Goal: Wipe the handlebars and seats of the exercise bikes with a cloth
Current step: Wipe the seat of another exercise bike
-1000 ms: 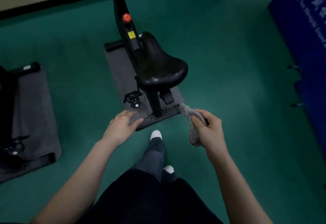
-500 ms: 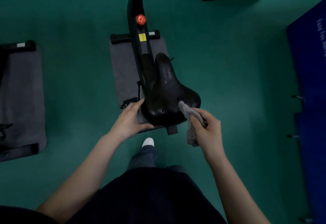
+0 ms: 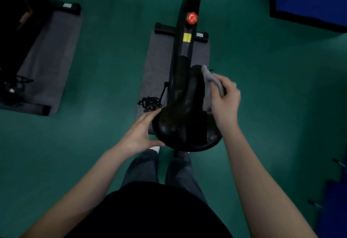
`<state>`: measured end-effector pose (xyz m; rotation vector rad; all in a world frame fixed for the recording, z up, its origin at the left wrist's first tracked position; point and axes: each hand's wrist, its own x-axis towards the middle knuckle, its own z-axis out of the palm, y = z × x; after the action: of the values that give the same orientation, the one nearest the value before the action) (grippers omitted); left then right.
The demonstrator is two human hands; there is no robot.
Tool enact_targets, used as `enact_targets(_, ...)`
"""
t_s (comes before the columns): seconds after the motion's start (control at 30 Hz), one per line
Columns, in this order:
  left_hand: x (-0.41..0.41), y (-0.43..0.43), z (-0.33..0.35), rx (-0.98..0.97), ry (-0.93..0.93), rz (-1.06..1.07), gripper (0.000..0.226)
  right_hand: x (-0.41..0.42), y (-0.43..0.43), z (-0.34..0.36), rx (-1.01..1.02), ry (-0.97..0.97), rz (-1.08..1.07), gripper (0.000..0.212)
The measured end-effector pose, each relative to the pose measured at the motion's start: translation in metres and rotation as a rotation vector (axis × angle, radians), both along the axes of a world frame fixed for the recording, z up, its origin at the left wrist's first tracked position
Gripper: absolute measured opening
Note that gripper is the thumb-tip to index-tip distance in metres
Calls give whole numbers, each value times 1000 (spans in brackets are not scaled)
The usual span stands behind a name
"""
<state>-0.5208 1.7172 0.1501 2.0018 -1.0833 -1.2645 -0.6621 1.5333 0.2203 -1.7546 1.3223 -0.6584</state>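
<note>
Seat (image 3: 185, 123) lies between the hands, its length pointing away. Left hand (image 3: 139, 134), spread wide, braces the near left edge; right hand (image 3: 225, 100) grips the cloth (image 3: 207, 87) against the far right side.

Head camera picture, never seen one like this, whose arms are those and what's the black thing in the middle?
It is a view from a camera worn on a person's head, looking down at their own arms. The black thing is the seat of an exercise bike, which stands on a grey mat on the green floor. The right hand grips a grey cloth against the seat's right side. The left hand rests straight-fingered on the seat's left edge. A second bike shows at far left.
</note>
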Motion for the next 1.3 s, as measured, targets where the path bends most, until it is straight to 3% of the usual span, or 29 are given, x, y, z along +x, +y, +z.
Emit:
enact_targets(0.23,-19,2,-7,-15,55,146,115,31,-52,-28,-22,49,307,23)
enact_targets(0.53,-30,9,-14,-38,45,262,111,-9,-27,-42,-499,115,946,27)
enact_targets(0.73,-37,17,-18,-58,11,352,106,9,-35,-38,-483,142,764,27)
enact_targets(0.87,-35,17,-24,-68,8,362,106,-3,-8,-39,-481,154,938,27)
enact_targets(1.1,-36,16,-25,-90,11,357,107,-29,17,-37,-377,165,1063,37)
enact_targets(1.3,-34,16,-25,-77,7,350,108,-28,-11,-47,-466,113,829,36)
